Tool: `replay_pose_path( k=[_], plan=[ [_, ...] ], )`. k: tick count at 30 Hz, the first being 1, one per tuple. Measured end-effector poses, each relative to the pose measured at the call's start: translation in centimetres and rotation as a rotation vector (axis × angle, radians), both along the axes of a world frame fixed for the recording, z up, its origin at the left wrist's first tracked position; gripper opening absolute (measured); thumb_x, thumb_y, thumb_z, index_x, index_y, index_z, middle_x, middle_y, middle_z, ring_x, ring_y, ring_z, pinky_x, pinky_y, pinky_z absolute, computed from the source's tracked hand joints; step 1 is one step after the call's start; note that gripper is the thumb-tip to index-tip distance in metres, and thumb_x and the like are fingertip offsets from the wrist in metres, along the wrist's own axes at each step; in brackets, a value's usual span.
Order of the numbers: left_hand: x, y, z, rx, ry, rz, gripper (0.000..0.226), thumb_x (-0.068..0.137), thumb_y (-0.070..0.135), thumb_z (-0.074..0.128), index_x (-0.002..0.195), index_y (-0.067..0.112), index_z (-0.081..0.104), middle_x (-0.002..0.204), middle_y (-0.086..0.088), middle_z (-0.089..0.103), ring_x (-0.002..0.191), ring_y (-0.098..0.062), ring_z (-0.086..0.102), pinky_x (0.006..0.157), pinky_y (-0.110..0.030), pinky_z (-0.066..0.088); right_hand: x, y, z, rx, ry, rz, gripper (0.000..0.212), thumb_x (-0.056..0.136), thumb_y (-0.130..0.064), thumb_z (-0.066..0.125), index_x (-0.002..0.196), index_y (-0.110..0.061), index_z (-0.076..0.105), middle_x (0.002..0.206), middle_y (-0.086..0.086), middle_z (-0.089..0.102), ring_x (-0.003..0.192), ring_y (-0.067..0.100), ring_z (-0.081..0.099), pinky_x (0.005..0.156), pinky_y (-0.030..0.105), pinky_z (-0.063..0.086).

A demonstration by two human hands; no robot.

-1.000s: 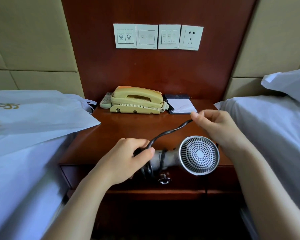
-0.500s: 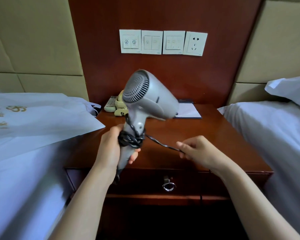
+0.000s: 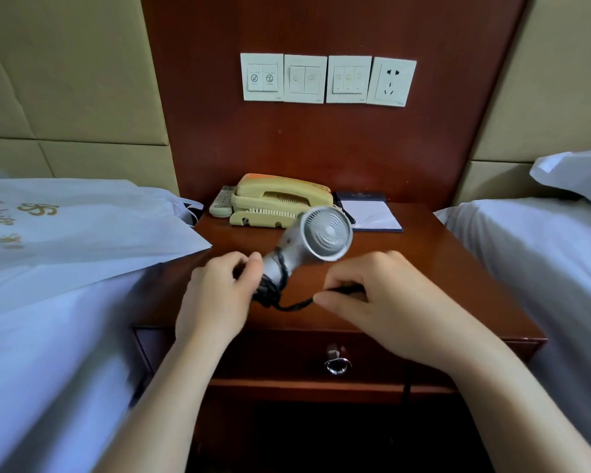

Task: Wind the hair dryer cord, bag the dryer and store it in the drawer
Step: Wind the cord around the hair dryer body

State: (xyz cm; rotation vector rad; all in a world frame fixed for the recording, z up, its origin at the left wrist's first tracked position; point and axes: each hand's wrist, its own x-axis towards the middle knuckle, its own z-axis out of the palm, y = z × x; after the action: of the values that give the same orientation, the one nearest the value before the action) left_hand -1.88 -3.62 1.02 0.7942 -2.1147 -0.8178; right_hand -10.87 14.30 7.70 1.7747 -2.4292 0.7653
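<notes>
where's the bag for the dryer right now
In the head view the white bag lies flat on the left bed, its corner reaching over the left edge of the nightstand, near the remote and phone.

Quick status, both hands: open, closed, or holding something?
Left hand: grips the hair dryer by its handle.
Right hand: pinches the cord.
</notes>
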Motion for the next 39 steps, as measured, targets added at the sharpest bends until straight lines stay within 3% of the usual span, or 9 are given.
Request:
replay_pose_path(
  k=[6,12,15,17,21,23,27,34,39],
  plan=[
    [-0.4,3.0,1.1,-0.241,-0.105,-0.191,0.047,0.089,0.050,0.019,0.069,0.021,0.051,0.061,-0.003,0.055,0.067,-0.032,0.057,0.058,-0.039,0.044,-1.3,0.6,0.7,-0.243,0.108,-0.129,0.023,0.081,-0.039,0.067,0.065,-0.024,0.059,0.055,-0.006,0.053,0.054,0.009,0.047,0.052,0.030,0.035],
    [0.2,4.2,2.8,-0.220,-0.260,-0.439,0.068,0.081,0.067,0.006,0.067,0.021,0.054,0.060,-0.003,0.056,0.061,-0.022,0.058,0.059,-0.041,0.046,-2.1,0.6,0.0,-0.314,0.176,-0.166,0.034,0.073,-0.054,0.058,0.061,-0.022,0.055,0.052,-0.008,0.053,0.052,0.010,0.049,0.049,0.033,0.044],
    [0.3,4.4,3.0,-0.244,-0.342,-0.522,0.072,0.074,0.084,0.012,0.062,0.025,0.051,0.054,0.000,0.046,0.051,-0.016,0.048,0.051,-0.036,0.037,-2.2,0.5,-0.2,-0.294,0.179,-0.149,0.034,0.076,-0.050,0.066,0.060,-0.022,0.055,0.049,-0.008,0.048,0.049,0.007,0.045,0.047,0.033,0.040],
    [0.1,4.4,3.0,-0.269,-0.436,-0.537,0.075,0.065,0.089,0.022,0.075,0.025,0.059,0.061,0.001,0.053,0.056,-0.016,0.052,0.053,-0.037,0.042,-2.2,0.4,-0.3,-0.265,0.139,-0.146,0.032,0.076,-0.046,0.069,0.060,-0.022,0.056,0.048,-0.008,0.047,0.049,0.007,0.044,0.049,0.034,0.039],
    [0.1,5.2,3.3,-0.282,-0.536,-0.491,0.038,0.067,0.073,0.047,0.067,0.035,0.050,0.062,0.007,0.052,0.057,-0.011,0.051,0.046,-0.029,0.036,-1.7,0.0,-0.4,-0.203,0.110,-0.123,0.032,0.075,-0.046,0.068,0.059,-0.024,0.051,0.047,-0.008,0.043,0.049,0.008,0.040,0.049,0.031,0.034],
    [0.2,5.2,3.4,-0.320,-0.531,-0.483,0.037,0.067,0.069,0.045,0.062,0.033,0.047,0.059,0.005,0.048,0.056,-0.014,0.049,0.044,-0.028,0.030,-1.8,-0.1,-0.4,-0.196,0.090,-0.119,0.033,0.075,-0.047,0.068,0.058,-0.024,0.051,0.048,-0.008,0.044,0.050,0.009,0.041,0.050,0.031,0.034],
    [0.3,4.7,3.2,-0.382,-0.482,-0.472,0.043,0.072,0.065,0.043,0.070,0.023,0.051,0.056,0.001,0.047,0.059,-0.021,0.053,0.047,-0.030,0.034,-3.0,0.4,-0.2,-0.178,-0.049,-0.104,0.038,0.072,-0.046,0.071,0.054,-0.019,0.052,0.051,-0.011,0.049,0.049,0.009,0.040,0.049,0.022,0.030],
    [1.1,2.9,3.1,-0.304,-0.360,-0.434,0.029,0.077,0.055,0.047,0.065,0.029,0.051,0.053,0.004,0.047,0.053,-0.013,0.047,0.047,-0.026,0.033,-6.1,1.8,-0.9,-0.270,-0.396,-0.077,0.042,0.074,-0.044,0.062,0.047,-0.017,0.044,0.047,-0.005,0.030,0.044,0.007,0.025,0.043,0.019,0.021],
    [1.0,2.1,1.8,-0.084,-0.161,-0.595,0.038,0.074,0.050,0.042,0.062,0.014,0.050,0.051,-0.001,0.041,0.048,-0.017,0.046,0.047,-0.044,0.046,-7.9,1.7,-3.1,-0.309,-0.661,-0.152,0.046,0.075,-0.048,0.058,0.053,-0.011,0.042,0.052,0.008,0.030,0.043,0.014,0.026,0.044,0.022,0.021]
  ],
)
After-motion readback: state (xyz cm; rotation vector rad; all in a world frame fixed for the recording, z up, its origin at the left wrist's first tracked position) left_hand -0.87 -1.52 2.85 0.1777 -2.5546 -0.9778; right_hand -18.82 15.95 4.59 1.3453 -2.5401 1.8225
